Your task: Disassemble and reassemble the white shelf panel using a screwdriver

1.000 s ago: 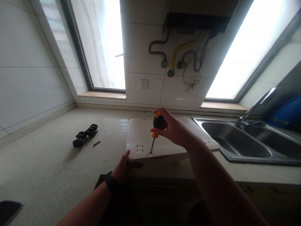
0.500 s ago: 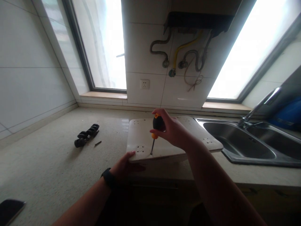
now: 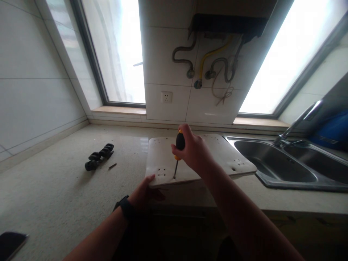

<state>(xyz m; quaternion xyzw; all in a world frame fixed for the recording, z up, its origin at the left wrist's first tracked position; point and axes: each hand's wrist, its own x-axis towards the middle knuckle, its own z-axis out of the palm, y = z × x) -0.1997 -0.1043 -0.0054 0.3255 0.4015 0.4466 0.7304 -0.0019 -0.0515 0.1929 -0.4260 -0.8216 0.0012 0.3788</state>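
A white board point(image 3: 195, 163) with rounded corners and small groups of holes lies on the countertop, its near edge jutting toward me. My right hand point(image 3: 194, 145) is wrapped round the black and yellow handle of a screwdriver point(image 3: 179, 141). The shaft stands nearly upright, its tip at a spot close to the board's near edge, right of the left hole group. My left hand point(image 3: 148, 190) grips the board's near left corner, thumb on top and fingers beneath. What is under the board is hidden.
Black casters point(image 3: 99, 157) stand in a row on the countertop point(image 3: 62, 192) at left, beside a small thin piece point(image 3: 112, 166). A dark flat object point(image 3: 11, 243) lies at lower left. The steel sink point(image 3: 274, 159) and faucet point(image 3: 299, 121) are at right.
My right hand has turned about the screwdriver handle, its wrist and forearm shifting left. The tip stays at the same spot on the board. My left hand keeps its hold.
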